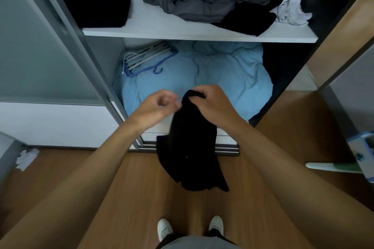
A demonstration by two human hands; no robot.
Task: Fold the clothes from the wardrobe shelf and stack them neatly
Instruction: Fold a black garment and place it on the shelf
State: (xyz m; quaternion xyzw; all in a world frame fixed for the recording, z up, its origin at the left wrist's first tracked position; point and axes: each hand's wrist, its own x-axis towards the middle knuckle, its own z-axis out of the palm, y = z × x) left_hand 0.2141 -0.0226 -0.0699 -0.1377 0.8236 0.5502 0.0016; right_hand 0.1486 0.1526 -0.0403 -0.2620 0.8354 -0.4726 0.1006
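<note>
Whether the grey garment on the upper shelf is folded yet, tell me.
No, the grey garment lies crumpled in a loose heap on the wardrobe shelf, with no flat folds.

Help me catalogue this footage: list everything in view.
shelf: 1, white, upper middle
held garment: 1, black, hanging from right hand
folded stack: 1, black, shelf left
crumpled garment: 1, grey, shelf middle
garment underneath: 1, black, shelf right
rumpled garment: 1, white, shelf far right
duvet: 1, light blue, below shelf
hangers: several, white and blue, on duvet
shoes: 2, white, floor
left hand: 1, curled beside held garment, grip unclear
right hand: 1, pinching held garment's top
</note>
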